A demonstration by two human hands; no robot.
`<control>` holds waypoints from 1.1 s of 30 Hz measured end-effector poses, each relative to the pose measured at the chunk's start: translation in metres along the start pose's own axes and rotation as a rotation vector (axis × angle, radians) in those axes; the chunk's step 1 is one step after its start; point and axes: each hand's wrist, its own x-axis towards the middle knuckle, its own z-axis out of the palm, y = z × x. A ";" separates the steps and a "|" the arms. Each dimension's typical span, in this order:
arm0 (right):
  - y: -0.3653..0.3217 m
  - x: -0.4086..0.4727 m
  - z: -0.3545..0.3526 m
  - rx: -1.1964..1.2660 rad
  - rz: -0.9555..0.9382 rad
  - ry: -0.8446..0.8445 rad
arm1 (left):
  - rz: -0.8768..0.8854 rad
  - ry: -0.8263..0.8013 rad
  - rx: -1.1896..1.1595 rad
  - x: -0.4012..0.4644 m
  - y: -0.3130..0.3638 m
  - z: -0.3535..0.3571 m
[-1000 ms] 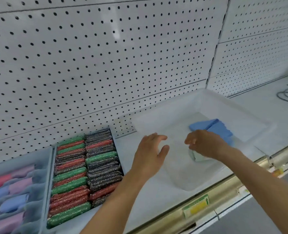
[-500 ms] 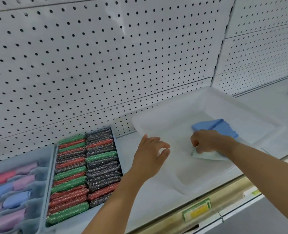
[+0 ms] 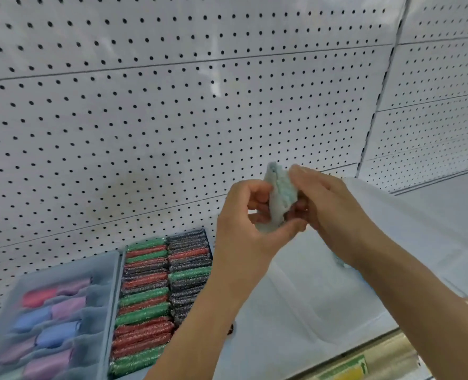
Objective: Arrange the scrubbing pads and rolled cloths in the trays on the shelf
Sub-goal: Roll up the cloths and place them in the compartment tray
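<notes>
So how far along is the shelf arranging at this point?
Done: scrubbing pads fill their tray, and rolled cloths sit in the divided tray. In hand: left hand and right hand hold a pale green cloth. Left: placing it.

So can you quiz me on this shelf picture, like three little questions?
1. True or false: both hands hold the pale green folded cloth.
2. Which colours are the sparkly scrubbing pads in the grey tray?
A) red, green, silver-black
B) yellow, orange
3. Fill in: the pink, purple and blue rolled cloths sit in the ____ tray with dividers.

Key:
1. True: left hand and right hand both pinch it.
2. A
3. leftmost
</notes>
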 end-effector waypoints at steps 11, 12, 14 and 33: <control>0.001 -0.001 0.112 0.062 -0.050 0.011 | -0.190 0.178 -0.266 -0.003 0.003 -0.132; 0.002 0.002 0.119 -0.016 -0.079 0.058 | -0.207 0.179 -0.256 -0.002 0.003 -0.145; 0.000 0.006 0.132 -0.133 -0.166 0.103 | -0.224 0.170 -0.248 -0.001 0.000 -0.169; -0.013 -0.010 0.231 0.001 -0.295 -0.085 | -0.181 0.181 -0.401 -0.022 0.008 -0.241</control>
